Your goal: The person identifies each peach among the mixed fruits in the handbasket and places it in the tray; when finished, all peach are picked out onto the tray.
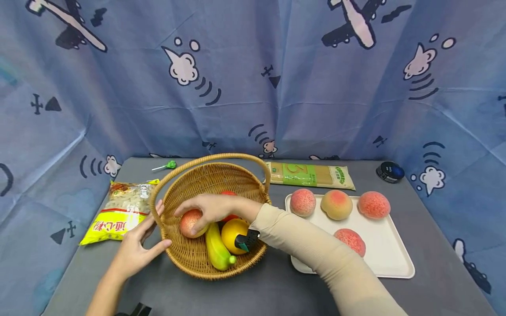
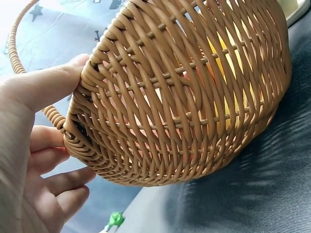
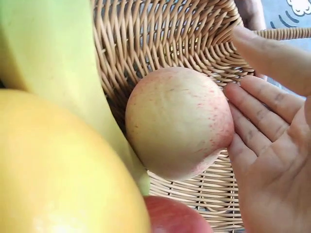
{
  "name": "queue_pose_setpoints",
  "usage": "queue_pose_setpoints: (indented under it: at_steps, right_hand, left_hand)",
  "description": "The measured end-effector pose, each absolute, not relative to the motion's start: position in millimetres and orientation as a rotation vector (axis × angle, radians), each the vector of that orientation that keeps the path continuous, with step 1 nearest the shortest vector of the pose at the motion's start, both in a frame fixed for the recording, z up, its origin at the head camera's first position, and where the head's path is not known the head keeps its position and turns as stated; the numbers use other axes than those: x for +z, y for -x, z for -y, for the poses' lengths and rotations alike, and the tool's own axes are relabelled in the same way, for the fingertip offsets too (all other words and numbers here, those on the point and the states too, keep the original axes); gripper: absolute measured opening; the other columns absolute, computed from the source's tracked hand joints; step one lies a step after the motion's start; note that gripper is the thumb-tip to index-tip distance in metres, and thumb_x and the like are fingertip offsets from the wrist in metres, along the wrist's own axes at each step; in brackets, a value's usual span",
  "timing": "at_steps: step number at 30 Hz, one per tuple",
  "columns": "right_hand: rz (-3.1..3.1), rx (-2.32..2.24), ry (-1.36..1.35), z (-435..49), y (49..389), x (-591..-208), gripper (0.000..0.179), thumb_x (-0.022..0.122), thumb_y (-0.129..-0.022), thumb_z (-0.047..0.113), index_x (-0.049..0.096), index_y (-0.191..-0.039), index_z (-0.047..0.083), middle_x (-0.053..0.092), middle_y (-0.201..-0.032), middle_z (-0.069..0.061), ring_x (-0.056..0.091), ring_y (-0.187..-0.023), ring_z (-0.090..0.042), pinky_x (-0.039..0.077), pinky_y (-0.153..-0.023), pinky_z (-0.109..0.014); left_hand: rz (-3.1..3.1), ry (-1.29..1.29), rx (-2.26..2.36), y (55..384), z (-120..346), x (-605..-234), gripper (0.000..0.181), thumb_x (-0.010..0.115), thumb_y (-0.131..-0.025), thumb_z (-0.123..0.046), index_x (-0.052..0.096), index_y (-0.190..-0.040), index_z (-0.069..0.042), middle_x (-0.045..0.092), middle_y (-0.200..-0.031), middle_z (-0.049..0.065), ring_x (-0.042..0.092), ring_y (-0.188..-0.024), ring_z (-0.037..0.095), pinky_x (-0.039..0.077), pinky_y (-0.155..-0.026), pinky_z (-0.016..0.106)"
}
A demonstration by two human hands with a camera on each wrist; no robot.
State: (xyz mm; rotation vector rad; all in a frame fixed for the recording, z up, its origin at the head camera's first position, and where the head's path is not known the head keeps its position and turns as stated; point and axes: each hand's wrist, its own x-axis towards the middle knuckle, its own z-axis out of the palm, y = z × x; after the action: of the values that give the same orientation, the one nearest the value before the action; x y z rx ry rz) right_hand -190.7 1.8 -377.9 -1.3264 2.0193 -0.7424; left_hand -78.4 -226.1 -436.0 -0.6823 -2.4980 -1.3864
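Observation:
A wicker basket (image 1: 197,267) with a hooped handle holds a peach (image 1: 191,224), a banana (image 1: 217,248), a yellow-orange round fruit (image 1: 234,235) and a red fruit (image 3: 175,216) partly hidden by my arm in the head view. With its thumb spread wide and its other fingers straight, my right hand (image 1: 213,208) reaches into the basket; in the right wrist view its fingertips meet the side of the peach. At the basket's left side, my left hand (image 1: 136,250) grips the rim by the handle's base, thumb and fingers on either side of it.
Right of the basket, a white tray (image 1: 389,259) bears several peaches, one partly covered by my sleeve (image 1: 316,245). Behind lie a noodle packet (image 1: 312,174) and a round black device (image 1: 390,171). A macaroni bag (image 1: 122,210) and green lollipop (image 1: 171,164) lie left.

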Motion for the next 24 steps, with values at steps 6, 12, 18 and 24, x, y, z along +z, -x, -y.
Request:
queue_pose_setpoints:
  at_steps: [6, 12, 18, 24]
  right_hand:
    - [-2.072, -0.694, 1.306, -1, 193, -382, 0.06, 0.074, -0.081, 0.021, 0.052, -0.136, 0.014, 0.054, -0.137, 0.0, 0.054, -0.111, -0.007, 0.044, -0.092, -0.011]
    - [-2.14, -0.622, 1.269, 2, 196, -386, 0.062, 0.076, -0.08, 0.018, 0.051, -0.137, 0.015, 0.051, -0.14, 0.0, 0.05, -0.12, -0.01, 0.04, -0.101, -0.014]
    - [-2.182, -0.553, 1.247, 3, 196, -388, 0.063, 0.076, -0.08, 0.018, 0.05, -0.138, 0.015, 0.047, -0.144, -0.002, 0.047, -0.126, -0.014, 0.038, -0.106, -0.019]
    - [-2.24, -0.473, 1.237, 3, 196, -392, 0.063, 0.076, -0.08, 0.02, 0.05, -0.138, 0.017, 0.045, -0.145, 0.0, 0.047, -0.126, -0.014, 0.04, -0.104, -0.018]
  left_hand:
    - [2.498, 0.68, -1.391, 79, 226, -436, 0.08, 0.074, -0.073, 0.008, 0.037, -0.144, 0.0, 0.031, -0.151, 0.023, 0.033, -0.135, -0.004, 0.033, -0.104, 0.006]
    - [2.499, 0.677, -1.369, 78, 225, -434, 0.08, 0.076, -0.072, 0.007, 0.039, -0.143, 0.0, 0.032, -0.151, 0.021, 0.034, -0.134, -0.005, 0.034, -0.103, 0.005]
    - [2.508, 0.671, -1.368, 77, 223, -431, 0.081, 0.076, -0.073, 0.005, 0.038, -0.144, -0.001, 0.032, -0.151, 0.022, 0.033, -0.134, -0.006, 0.033, -0.103, 0.005]
    - [2.51, 0.679, -1.343, 77, 224, -433, 0.081, 0.075, -0.073, 0.005, 0.037, -0.145, -0.002, 0.032, -0.151, 0.021, 0.033, -0.134, -0.006, 0.032, -0.104, 0.005]
